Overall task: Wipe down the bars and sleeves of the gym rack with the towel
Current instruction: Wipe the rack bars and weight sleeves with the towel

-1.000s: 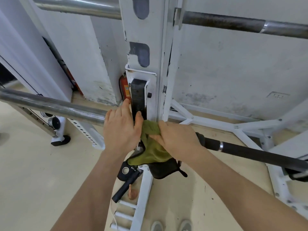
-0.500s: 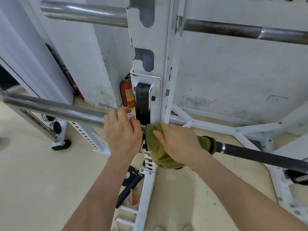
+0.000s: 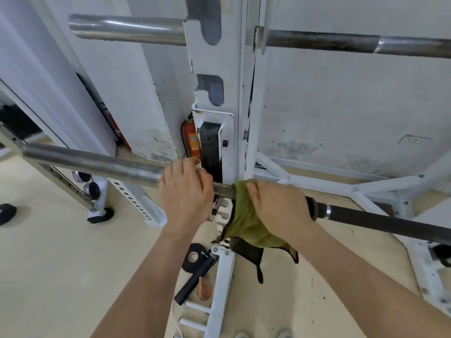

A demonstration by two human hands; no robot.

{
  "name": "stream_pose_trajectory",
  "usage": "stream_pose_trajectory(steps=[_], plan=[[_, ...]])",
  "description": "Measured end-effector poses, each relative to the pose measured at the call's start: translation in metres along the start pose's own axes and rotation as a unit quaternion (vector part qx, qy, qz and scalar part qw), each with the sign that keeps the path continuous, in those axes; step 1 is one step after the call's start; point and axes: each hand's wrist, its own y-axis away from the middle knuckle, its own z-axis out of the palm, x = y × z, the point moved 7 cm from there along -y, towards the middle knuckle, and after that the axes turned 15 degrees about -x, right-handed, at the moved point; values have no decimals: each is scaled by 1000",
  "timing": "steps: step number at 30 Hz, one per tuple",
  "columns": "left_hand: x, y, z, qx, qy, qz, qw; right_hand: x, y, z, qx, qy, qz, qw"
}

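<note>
Pale scuffed wall [image 3: 341,106] and beige floor [image 3: 61,264] sit behind the white steel rack upright [image 3: 233,76]. Your left grip [image 3: 185,191] is curled around the long lower barbell [image 3: 97,163] where its shiny steel sleeve meets the knurled shaft, just beside the upright. Your right grip [image 3: 275,208] is closed around the olive-green towel [image 3: 244,230], wrapping it on the dark shaft just right of the upright. The towel's loose end hangs below the bar. A red fire extinguisher [image 3: 190,140] stands behind the upright.

Arms extended forward, left hand [image 3: 186,192] curled, right hand [image 3: 278,211] curled
</note>
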Motion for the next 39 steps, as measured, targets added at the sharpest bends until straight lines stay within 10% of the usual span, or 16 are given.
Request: stream_pose_trajectory(steps=[6,13,20,27,35,39], plan=[[12,18,-8,77,-14,12,997,35,13,-9,-19,-3,66,998],[41,23,19,-58,-37,146,987,-24,-15,5,26,-33,-45,998],[41,28,24,-71,-76,139,985,98,31,0,-47,-73,151,985],[57,26,28,-88,-55,143,984,-15,-13,1,24,-23,-10,999],[93,44,54,-206,-91,226,948,135,53,5,-64,-18,149,987],[83,48,41,-142,-69,217,963,95,38,3,-65,-52,82,993]])
